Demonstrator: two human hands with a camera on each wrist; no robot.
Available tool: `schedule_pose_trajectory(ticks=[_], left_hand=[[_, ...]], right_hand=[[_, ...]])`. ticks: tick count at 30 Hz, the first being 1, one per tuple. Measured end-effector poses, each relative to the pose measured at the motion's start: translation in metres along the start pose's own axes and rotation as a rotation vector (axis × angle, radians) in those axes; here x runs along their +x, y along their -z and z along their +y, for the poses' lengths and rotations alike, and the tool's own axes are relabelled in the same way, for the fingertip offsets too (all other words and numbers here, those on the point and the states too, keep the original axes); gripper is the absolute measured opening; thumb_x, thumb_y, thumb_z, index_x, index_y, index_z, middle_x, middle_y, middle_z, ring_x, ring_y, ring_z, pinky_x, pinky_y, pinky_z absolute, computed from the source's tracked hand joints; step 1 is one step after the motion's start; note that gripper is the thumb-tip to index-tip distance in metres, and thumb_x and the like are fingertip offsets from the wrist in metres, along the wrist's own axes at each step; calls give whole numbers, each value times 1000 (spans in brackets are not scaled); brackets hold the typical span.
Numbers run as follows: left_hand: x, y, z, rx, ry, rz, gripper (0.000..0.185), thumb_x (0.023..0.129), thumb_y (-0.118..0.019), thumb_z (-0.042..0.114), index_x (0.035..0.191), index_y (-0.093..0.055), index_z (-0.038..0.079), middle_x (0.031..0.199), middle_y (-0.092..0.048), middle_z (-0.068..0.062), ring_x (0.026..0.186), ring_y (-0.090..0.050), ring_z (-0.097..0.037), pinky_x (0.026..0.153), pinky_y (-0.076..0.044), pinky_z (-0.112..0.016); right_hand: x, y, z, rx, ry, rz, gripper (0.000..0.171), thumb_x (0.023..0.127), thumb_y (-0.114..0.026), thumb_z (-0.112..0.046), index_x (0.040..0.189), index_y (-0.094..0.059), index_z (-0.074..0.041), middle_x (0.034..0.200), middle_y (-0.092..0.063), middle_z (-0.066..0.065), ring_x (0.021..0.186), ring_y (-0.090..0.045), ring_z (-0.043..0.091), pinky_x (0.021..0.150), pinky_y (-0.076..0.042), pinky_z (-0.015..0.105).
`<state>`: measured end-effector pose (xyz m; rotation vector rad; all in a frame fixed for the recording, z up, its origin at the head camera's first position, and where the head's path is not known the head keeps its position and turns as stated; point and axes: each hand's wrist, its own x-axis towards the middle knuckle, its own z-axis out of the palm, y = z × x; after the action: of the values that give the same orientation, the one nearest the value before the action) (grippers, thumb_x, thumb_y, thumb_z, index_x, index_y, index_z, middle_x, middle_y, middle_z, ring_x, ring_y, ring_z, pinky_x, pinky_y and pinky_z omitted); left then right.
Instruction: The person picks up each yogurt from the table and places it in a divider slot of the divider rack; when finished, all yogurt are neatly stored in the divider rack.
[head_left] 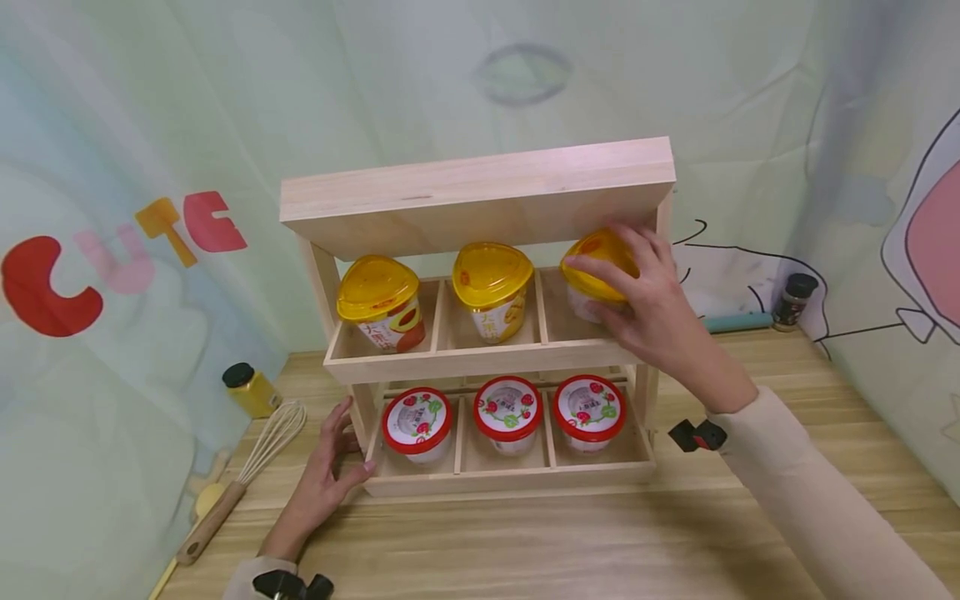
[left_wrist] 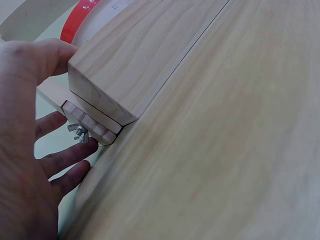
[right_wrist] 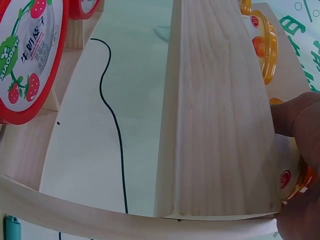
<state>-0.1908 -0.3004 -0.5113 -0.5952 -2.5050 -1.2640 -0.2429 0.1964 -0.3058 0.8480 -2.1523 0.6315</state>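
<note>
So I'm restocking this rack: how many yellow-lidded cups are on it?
3, all on the upper shelf: left cup in the left compartment, middle cup in the centre one, right cup in the right one, gripped by the right hand. None looks hidden.

"CUTE" on backdrop cloth; "XIAODEVV" and Chinese "牛奶…" on red-rimmed cup lid.

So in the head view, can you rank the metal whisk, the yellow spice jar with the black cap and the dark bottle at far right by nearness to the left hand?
1. Metal whisk with wooden handle: just left of the left hand.
2. Yellow spice jar with black cap: farther back on the left.
3. Dark bottle: far right, by the backdrop.
</note>
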Motion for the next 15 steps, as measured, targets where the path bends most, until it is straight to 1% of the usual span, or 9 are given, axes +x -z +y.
schedule_pose_trajectory(ticks=[7, 11, 15], left_hand=[[0, 0, 1, -13, -6, -1, 102, 90, -77, -2, 171, -18, 17, 157, -49, -29, 121, -59, 7, 100, -53, -23], [0, 0, 0, -7, -10, 3, 102, 89, -78, -2, 171, -18, 16, 157, -49, -29, 120, -59, 7, 100, -54, -23], [0, 0, -1, 2, -14, 4, 103, 89, -78, -2, 171, -18, 16, 157, -50, -29, 119, -60, 6, 100, -53, -23]], right_hand=[[3, 0, -1, 0, 2, -42, 60, 86, -85, 0, 138, -70, -24, 165, -43, 23, 152, -32, 52, 115, -36, 79], [5, 2, -1, 12, 6, -61, 61, 85, -85, 1, 139, -69, -23, 164, -43, 24, 152, -33, 52, 117, -34, 78], [6, 0, -2, 6, 6, -70, 62, 86, -85, 1, 140, -68, -24, 164, -42, 25, 152, -34, 50, 119, -32, 76]])
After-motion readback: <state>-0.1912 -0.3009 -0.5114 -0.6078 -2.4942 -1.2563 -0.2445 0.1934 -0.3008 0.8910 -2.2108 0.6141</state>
